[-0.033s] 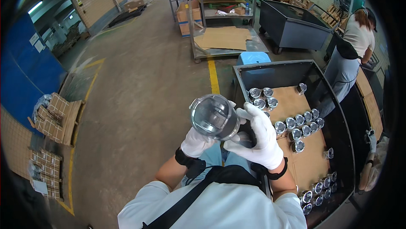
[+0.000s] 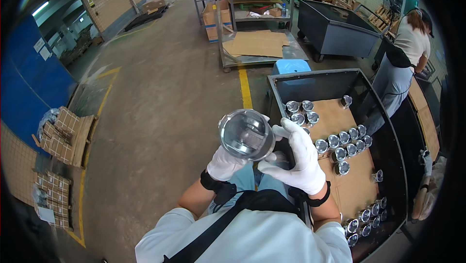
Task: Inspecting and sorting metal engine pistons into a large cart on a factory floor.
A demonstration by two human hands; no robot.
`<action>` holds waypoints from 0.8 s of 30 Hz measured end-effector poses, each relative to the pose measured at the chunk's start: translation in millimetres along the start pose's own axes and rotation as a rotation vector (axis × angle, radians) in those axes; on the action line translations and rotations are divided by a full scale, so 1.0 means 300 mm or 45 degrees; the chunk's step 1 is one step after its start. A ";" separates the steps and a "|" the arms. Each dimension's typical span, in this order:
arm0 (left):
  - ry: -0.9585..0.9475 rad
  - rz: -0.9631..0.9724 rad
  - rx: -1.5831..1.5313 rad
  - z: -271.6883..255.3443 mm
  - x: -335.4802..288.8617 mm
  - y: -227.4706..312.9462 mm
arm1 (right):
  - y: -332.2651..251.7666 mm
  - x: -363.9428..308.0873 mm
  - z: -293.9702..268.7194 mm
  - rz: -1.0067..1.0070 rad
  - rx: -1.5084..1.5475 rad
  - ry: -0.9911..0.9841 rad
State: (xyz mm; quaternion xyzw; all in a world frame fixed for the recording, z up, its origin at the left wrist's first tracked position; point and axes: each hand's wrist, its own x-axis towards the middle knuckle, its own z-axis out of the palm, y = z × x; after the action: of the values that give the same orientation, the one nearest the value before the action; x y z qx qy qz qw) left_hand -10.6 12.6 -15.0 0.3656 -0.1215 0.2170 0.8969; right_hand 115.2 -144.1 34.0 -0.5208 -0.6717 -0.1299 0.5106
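A shiny metal piston [image 2: 246, 134] is held up before my chest, its round face turned toward me and slightly blurred. My left hand [image 2: 226, 164], in a white glove, grips it from below and the left; the piston hides most of those fingers. On its right side, my right hand [image 2: 302, 158], gloved too, holds the rim, fingers curled above and thumb beneath. Several similar pistons [image 2: 343, 138] stand in rows on brown cardboard [image 2: 357, 180] inside a dark metal bin [image 2: 395, 154] at my right.
Beyond the bin stand a blue stool [image 2: 291, 66], a metal shelf cart [image 2: 255, 59] and a grey wheeled bin [image 2: 335, 32]. Another person [image 2: 405, 54] bends at the far right; a gloved hand [image 2: 426, 161] shows below. Boxes on pallets [image 2: 82, 139] lie at left.
The piston has tilted very slightly between my hands. The bin and the pistons in it look the same.
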 end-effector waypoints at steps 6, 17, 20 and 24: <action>0.021 -0.031 0.171 0.008 0.002 0.019 | 0.020 -0.052 -0.015 0.121 -0.002 0.014; 0.010 0.421 1.230 0.028 0.090 -0.085 | -0.001 -0.148 -0.098 0.285 -0.041 0.168; -0.167 0.475 1.494 0.043 0.131 -0.151 | -0.056 -0.152 -0.084 0.539 -0.014 0.129; -0.339 -0.224 0.826 0.122 0.207 -0.257 | 0.024 -0.303 -0.143 1.015 -0.031 0.316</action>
State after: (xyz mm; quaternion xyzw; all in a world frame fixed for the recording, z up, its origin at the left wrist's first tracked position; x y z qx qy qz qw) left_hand 78.3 -43.9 -12.3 0.6653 -0.1302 0.1166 0.7258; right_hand 139.1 -222.8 -24.2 -0.7264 -0.3492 0.0084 0.5918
